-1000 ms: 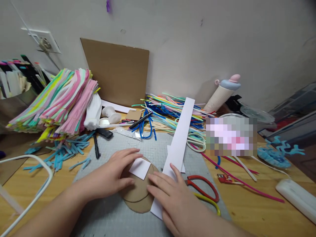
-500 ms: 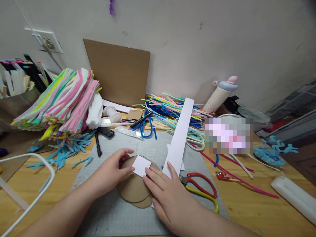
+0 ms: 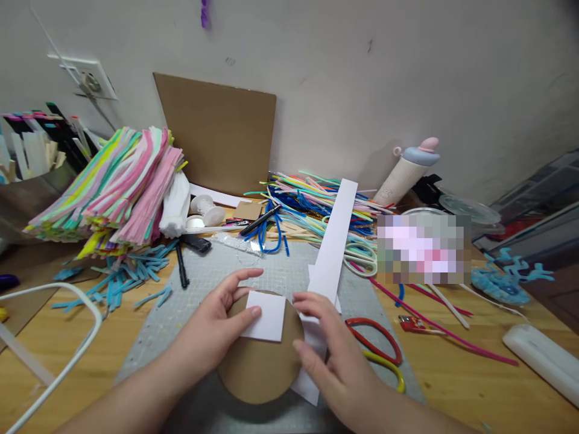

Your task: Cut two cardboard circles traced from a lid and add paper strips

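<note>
A round cardboard disc (image 3: 257,377) is held up just above the grey cutting mat (image 3: 199,319), with a small white paper square (image 3: 266,316) lying on its upper part. My left hand (image 3: 221,313) grips both at the upper left, thumb pressed on the square; some of its fingers are hidden behind the disc. At the disc's right edge my right hand (image 3: 335,355) is curved with thumb and fingers apart; whether it touches the rim I cannot tell. Beneath that hand lies a long white paper strip (image 3: 335,241). Red-and-yellow-handled pliers (image 3: 380,337) sit beside it, their jaws hidden.
Bundled pipe cleaners (image 3: 113,187) and cut blue pieces (image 3: 122,277) are on the left. A cardboard sheet (image 3: 217,132) leans on the wall. Loose pipe cleaners (image 3: 312,199), scissors (image 3: 362,259) and a bottle (image 3: 402,175) stand or lie farther back. A white lamp-like frame (image 3: 90,307) is at the left.
The disc and paper square have come up toward me and shifted slightly right in my left hand. My right hand has left the square and moved right, its fingers now apart.
</note>
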Tool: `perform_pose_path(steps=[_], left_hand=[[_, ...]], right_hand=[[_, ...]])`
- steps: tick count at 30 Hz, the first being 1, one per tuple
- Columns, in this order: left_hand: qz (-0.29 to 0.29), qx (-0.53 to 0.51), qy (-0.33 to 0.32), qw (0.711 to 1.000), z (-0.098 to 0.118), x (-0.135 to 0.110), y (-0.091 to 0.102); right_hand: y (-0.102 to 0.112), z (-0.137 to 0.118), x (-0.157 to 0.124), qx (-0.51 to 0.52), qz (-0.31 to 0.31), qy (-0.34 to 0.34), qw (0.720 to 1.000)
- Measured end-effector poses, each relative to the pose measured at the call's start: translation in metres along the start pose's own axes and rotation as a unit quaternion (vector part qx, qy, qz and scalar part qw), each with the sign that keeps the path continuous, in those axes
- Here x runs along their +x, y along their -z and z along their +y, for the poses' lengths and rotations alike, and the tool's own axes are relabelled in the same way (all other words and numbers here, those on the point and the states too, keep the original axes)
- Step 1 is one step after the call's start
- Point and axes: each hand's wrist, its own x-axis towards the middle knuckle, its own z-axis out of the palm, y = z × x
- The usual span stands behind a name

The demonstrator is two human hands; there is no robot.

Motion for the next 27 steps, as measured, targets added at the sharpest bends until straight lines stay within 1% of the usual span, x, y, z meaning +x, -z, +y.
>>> perform_pose_path(steps=[1,3,4,6,8,9,10,11,13,15,18,23,27], left_hand=[[-0.001,-0.015,-0.003,1.000,0.002,-0.004,-0.007],[0.005,-0.039,0.001,0.999,0.005,-0.012,-0.022],[0.010,-0.045,0.004,0.999,0.005,-0.014,-0.029],[0.033,-0.048,0.004,0.998,0.003,-0.017,-0.040],[0.070,-0.051,-0.008,0.996,-0.001,-0.017,-0.046],[0.082,-0.057,-0.007,0.995,-0.004,-0.016,-0.048],[0.082,-0.068,0.004,0.994,-0.007,-0.015,-0.048],[0.070,-0.082,0.024,0.994,-0.011,-0.015,-0.048],[0.019,-0.109,0.074,0.991,-0.017,-0.013,-0.046],[-0.019,-0.118,0.097,0.988,-0.022,-0.012,-0.043],[-0.032,-0.121,0.105,0.987,-0.025,-0.009,-0.040],[-0.052,-0.181,0.142,0.972,-0.023,-0.010,-0.039],[-0.057,-0.208,0.144,0.966,-0.022,-0.012,-0.039]], right_hand=[[-0.001,0.000,0.001,0.086,0.026,-0.048,0.995],[-0.002,-0.002,0.004,0.236,0.033,-0.137,0.961],[-0.002,-0.003,0.005,0.283,0.031,-0.167,0.944],[-0.001,-0.006,0.007,0.329,0.046,-0.197,0.922],[0.002,-0.008,0.006,0.355,0.061,-0.206,0.910],[0.004,-0.008,0.005,0.366,0.061,-0.210,0.905],[0.005,-0.008,0.004,0.372,0.061,-0.215,0.901],[0.006,-0.008,0.003,0.372,0.062,-0.219,0.900],[0.007,-0.006,0.002,0.359,0.065,-0.228,0.903],[0.008,-0.003,0.002,0.354,0.062,-0.243,0.901],[0.006,0.002,0.004,0.369,0.049,-0.263,0.890],[0.003,0.006,0.004,0.403,0.037,-0.266,0.875],[0.004,0.005,0.004,0.402,0.032,-0.269,0.874]])
